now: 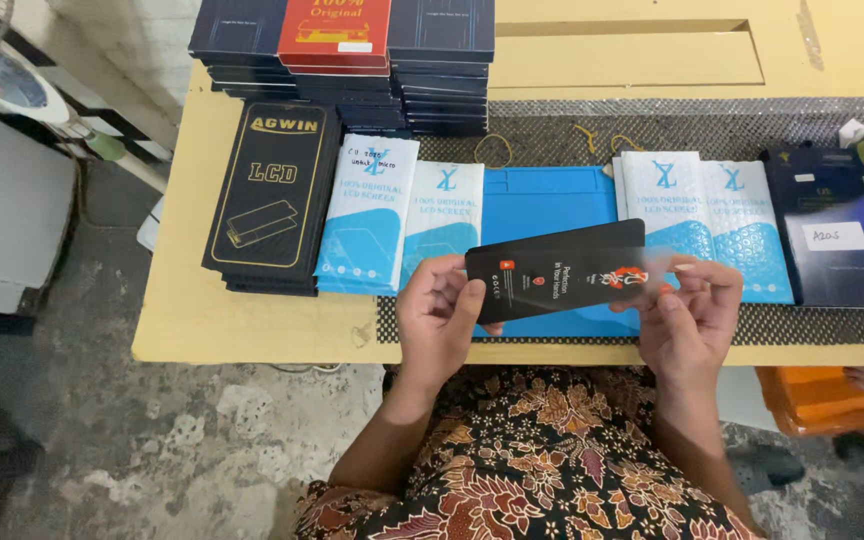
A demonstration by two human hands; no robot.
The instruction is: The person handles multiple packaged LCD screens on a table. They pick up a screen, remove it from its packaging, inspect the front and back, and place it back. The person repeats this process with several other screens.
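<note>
From the head camera, the left hand [439, 312] and right hand [690, 315] each pinch one end of a flat black package [562, 268], held level just above the blue mat [542, 205] at the table's [252, 335] near edge. Judged as an inspection step; opening it would call for a firmer fingertip grip on one end.

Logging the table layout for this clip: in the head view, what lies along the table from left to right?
Black box stack → two white-and-blue pouches → blue mat → two more white-and-blue pouches → dark blue box. The black panel, held in both hands, overlaps the middle, so it is left out.
</note>
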